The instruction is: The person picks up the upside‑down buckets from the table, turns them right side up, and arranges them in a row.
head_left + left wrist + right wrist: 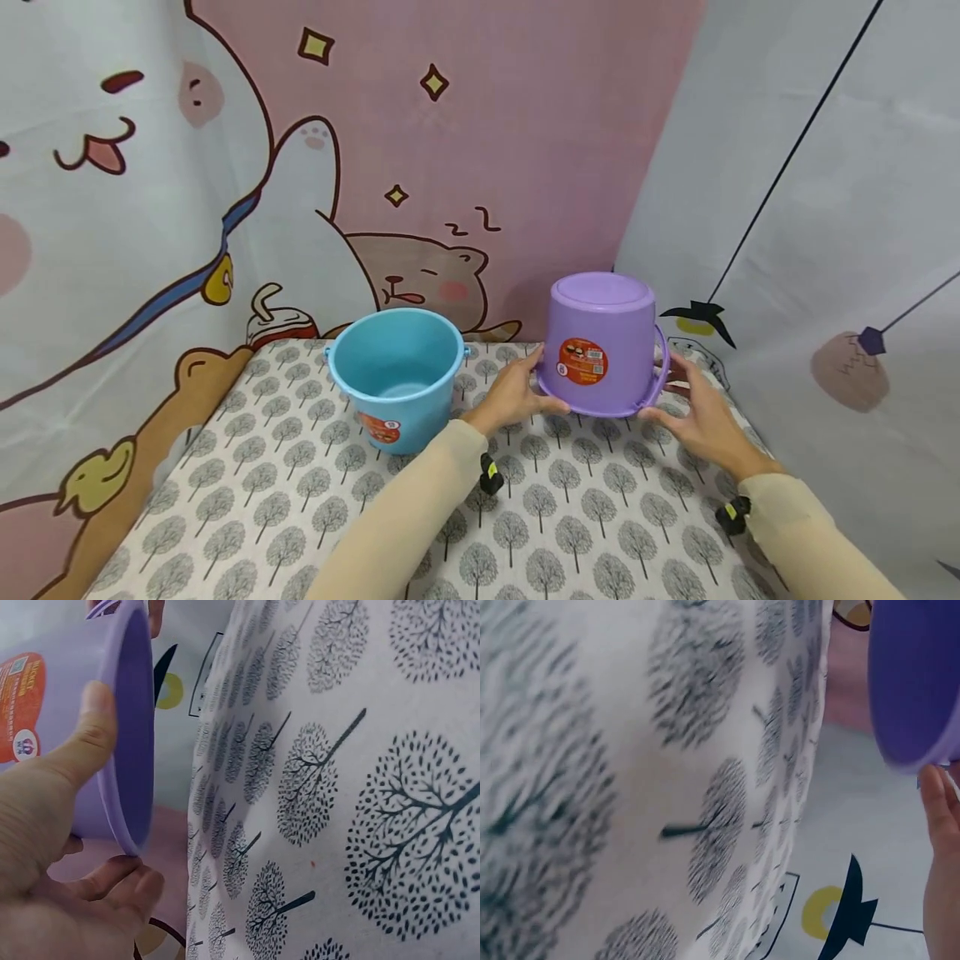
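A purple bucket [626, 342] is held upside down over the right half of the table, its base on top and its open rim facing down. My left hand [512, 396] grips the rim on its left side; in the left wrist view the thumb lies on the outer wall and the fingers are at the rim. On the other side my right hand [697, 412] holds the rim beside the purple handle [662, 367]. The right wrist view shows fingertips [933, 784] at the rim. Left of it stands a light blue bucket [431, 412], upright, untouched.
The table [300, 517] wears a white cloth printed with grey trees. Behind it hangs a pink cartoon backdrop [525, 125], close to the purple bucket. A pale grey backdrop [810, 208] closes off the right side.
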`<state>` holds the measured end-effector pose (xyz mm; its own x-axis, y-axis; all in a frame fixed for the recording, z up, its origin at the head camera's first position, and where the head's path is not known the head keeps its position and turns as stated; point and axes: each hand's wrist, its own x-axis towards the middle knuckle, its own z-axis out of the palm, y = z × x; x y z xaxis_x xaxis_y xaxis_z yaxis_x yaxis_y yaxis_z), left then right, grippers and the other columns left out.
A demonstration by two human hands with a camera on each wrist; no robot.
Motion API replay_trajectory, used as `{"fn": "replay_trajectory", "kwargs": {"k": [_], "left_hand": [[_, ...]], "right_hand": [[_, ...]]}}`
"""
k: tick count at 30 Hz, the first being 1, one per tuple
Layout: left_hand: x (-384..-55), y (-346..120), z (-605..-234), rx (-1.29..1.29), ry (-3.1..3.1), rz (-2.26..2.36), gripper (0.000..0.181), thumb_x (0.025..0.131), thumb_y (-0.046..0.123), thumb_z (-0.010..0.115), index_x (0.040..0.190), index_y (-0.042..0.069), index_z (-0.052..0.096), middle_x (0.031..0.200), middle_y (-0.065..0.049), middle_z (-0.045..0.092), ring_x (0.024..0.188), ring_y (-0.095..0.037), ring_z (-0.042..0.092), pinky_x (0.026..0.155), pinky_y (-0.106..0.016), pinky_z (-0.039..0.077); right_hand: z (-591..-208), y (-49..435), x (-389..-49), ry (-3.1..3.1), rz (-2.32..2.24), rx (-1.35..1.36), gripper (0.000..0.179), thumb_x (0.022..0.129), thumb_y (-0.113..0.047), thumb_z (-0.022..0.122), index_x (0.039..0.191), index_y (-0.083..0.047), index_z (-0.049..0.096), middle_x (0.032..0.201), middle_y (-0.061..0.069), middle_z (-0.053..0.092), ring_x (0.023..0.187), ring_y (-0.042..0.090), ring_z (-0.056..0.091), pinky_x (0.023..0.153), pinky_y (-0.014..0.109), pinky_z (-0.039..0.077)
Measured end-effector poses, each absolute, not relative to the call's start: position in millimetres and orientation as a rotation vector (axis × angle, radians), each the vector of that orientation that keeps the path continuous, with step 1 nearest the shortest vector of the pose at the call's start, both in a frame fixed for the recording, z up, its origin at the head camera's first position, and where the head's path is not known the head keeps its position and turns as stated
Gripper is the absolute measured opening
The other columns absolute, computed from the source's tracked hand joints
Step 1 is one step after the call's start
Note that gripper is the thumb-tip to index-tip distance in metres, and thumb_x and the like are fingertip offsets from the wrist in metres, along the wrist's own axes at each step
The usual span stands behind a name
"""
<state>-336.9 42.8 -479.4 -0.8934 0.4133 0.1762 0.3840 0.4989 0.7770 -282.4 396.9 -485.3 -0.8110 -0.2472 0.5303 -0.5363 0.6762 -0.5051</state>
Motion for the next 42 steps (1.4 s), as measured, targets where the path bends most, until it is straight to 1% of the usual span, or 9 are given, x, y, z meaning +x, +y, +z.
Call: {"fn": "replay_trajectory", "kwargs": {"k": [3,5,16,23,26,28,31,35,42], "left_hand": [[-334,44,-478,0.677,2.631,1.478,0.131,0.085,0.040,0.106,0.186,0.016,0.026,0.179,-0.011,0.057,0.163,-0.032,0.060,0.141,-0.052,0.046],[-332,45,-477,0.652,2.595,1.529,0.129,0.087,0.041,0.105,0.186,0.016,0.026,0.178,-0.012,0.058,0.163,-0.032,0.061,0.141,-0.052,0.046],[-324,44,-468,0.603,2.471,1.683,0.121,0.095,0.046,0.099,0.187,0.021,0.025,0.181,-0.012,0.054,0.165,-0.032,0.059,0.140,-0.051,0.048],[-317,43,-454,0.525,2.441,1.751,0.114,0.098,0.060,0.092,0.186,0.024,0.029,0.167,-0.011,0.069,0.152,-0.027,0.069,0.131,-0.051,0.058],[-312,41,-448,0.443,2.422,1.783,0.111,0.099,0.069,0.087,0.185,0.024,0.033,0.158,-0.012,0.076,0.141,-0.027,0.076,0.122,-0.051,0.064],[-308,40,-445,0.401,2.415,1.791,0.110,0.099,0.073,0.084,0.185,0.024,0.035,0.153,-0.012,0.079,0.135,-0.026,0.079,0.118,-0.051,0.067],[-304,37,-441,0.363,2.413,1.791,0.109,0.099,0.075,0.083,0.184,0.024,0.037,0.150,-0.011,0.081,0.129,-0.025,0.082,0.114,-0.051,0.069],[-299,34,-436,0.331,2.429,1.801,0.107,0.098,0.075,0.084,0.182,0.025,0.041,0.147,-0.009,0.083,0.121,-0.021,0.083,0.107,-0.046,0.071],[-296,29,-430,0.430,2.601,1.755,0.091,0.102,0.062,0.086,0.178,0.025,0.050,0.137,-0.010,0.086,0.112,-0.018,0.084,0.096,-0.036,0.073]], "right_hand": [[-482,396,-279,-2.393,0.966,0.613,0.118,0.082,0.004,0.103,0.180,-0.008,0.039,0.161,0.025,0.064,0.140,-0.005,0.057,0.118,0.001,0.048],[-479,395,-278,-2.370,0.975,0.588,0.114,0.083,0.005,0.102,0.178,-0.008,0.041,0.161,0.024,0.064,0.139,-0.014,0.053,0.118,-0.001,0.045],[-466,387,-275,-2.307,0.986,0.552,0.094,0.096,0.002,0.093,0.176,-0.009,0.045,0.159,0.027,0.066,0.138,-0.020,0.052,0.118,-0.002,0.043],[-459,381,-276,-2.228,0.903,0.607,0.092,0.091,0.017,0.090,0.171,0.001,0.049,0.156,0.031,0.068,0.139,-0.022,0.054,0.122,0.000,0.044],[-457,378,-276,-2.201,0.783,0.623,0.090,0.088,0.020,0.091,0.168,0.004,0.052,0.150,0.031,0.072,0.133,-0.006,0.068,0.120,0.000,0.044],[-456,376,-275,-2.180,0.705,0.636,0.085,0.088,0.022,0.089,0.165,0.007,0.055,0.145,0.031,0.074,0.125,0.014,0.078,0.119,-0.001,0.043],[-457,375,-274,-2.145,0.617,0.648,0.078,0.089,0.026,0.084,0.160,0.011,0.057,0.138,0.032,0.076,0.110,0.043,0.080,0.117,-0.004,0.040],[-456,373,-275,-2.107,0.582,0.658,0.070,0.088,0.027,0.083,0.153,0.012,0.062,0.132,0.031,0.077,0.104,0.046,0.081,0.116,-0.006,0.038],[-454,372,-277,-2.023,0.605,0.721,0.067,0.083,0.026,0.087,0.146,0.013,0.069,0.131,0.028,0.081,0.100,0.041,0.081,0.115,-0.002,0.046]]}}
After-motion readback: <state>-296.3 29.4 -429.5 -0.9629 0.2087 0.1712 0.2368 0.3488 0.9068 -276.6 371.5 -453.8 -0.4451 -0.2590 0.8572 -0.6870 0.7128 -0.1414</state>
